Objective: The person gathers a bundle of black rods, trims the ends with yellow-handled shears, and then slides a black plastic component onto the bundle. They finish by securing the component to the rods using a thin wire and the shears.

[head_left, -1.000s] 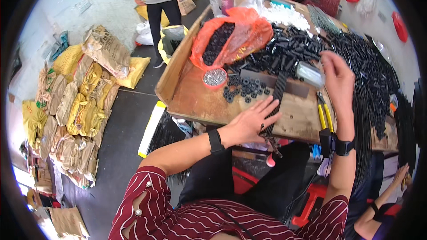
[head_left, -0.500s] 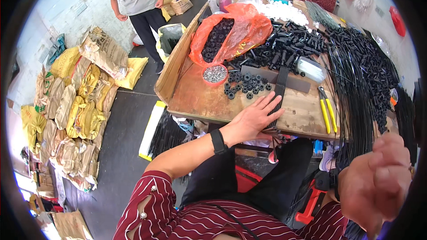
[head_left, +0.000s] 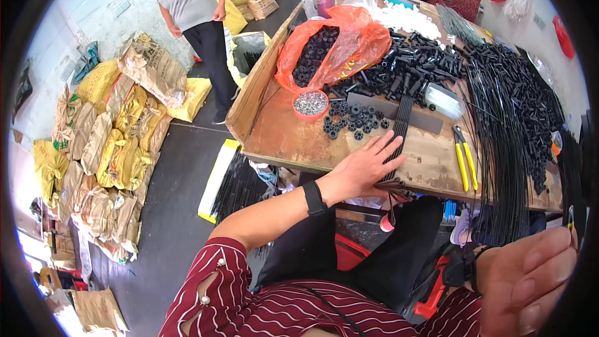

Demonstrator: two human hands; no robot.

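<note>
My left hand (head_left: 368,165) lies flat, fingers spread, on a thin bundle of black rods (head_left: 399,131) at the near edge of the wooden table (head_left: 281,137). A black band is on that wrist. My right hand (head_left: 530,281) is low at the right, close to the camera, off the table, fingers loosely curled with nothing seen in it. Small black rings (head_left: 352,122) lie just beyond my left hand, next to a red bowl of small metal pieces (head_left: 310,103).
An orange bag of black rings (head_left: 337,50), a heap of black tubes (head_left: 424,62), long black rods (head_left: 499,143) and yellow-handled pliers (head_left: 465,165) lie on the table. A person in grey (head_left: 193,19) stands at the left by stacked sacks (head_left: 106,143). Other people sit at the far end.
My right hand left the table top, dropped and came close to the camera at the lower right. My left hand stayed on the rods. The person in grey walked nearer.
</note>
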